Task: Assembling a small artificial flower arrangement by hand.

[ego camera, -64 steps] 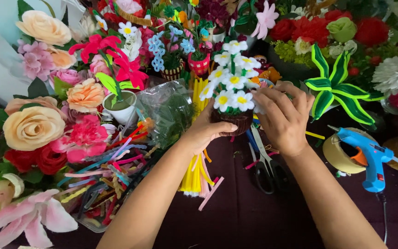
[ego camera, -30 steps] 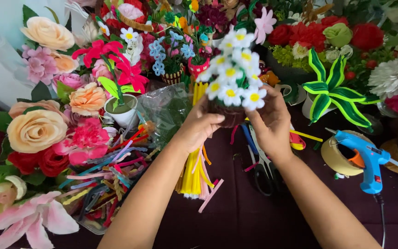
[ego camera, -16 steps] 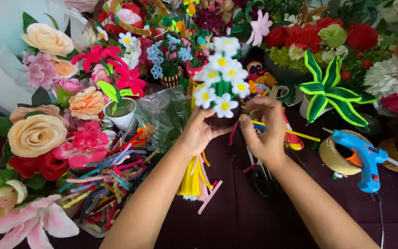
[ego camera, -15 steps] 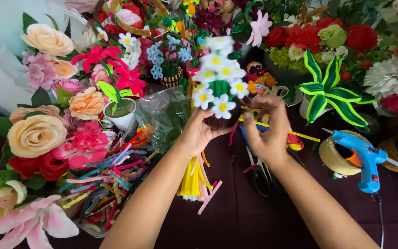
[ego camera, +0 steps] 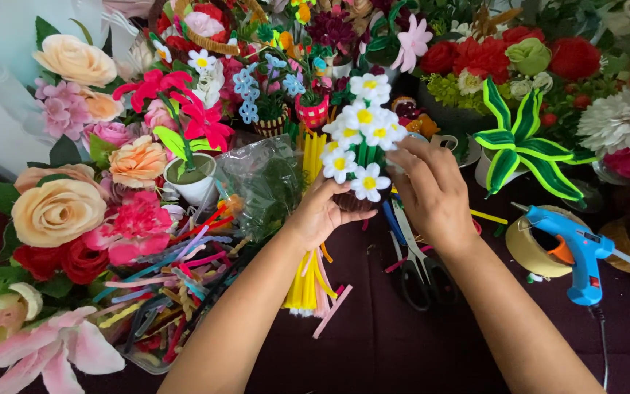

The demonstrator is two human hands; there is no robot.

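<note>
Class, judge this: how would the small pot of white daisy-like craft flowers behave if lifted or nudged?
The small pot of white craft flowers probably feels light, since the left hand cradles it alone. It looks top-heavy, blooms towering over the narrow base, so may tip. The thin stems likely bend where the right hand touches.

You have one view only, from the camera on your head. It looks down and forward over your forearms, which enter from the bottom edge and run up to the middle. It sits close: your left hand and right hand fill the centre, just beyond them the daisy pot. The dark worktop lies below your fingers, flowers crowd the far side and the left, and a glue gun lies right of your fingers.
</note>
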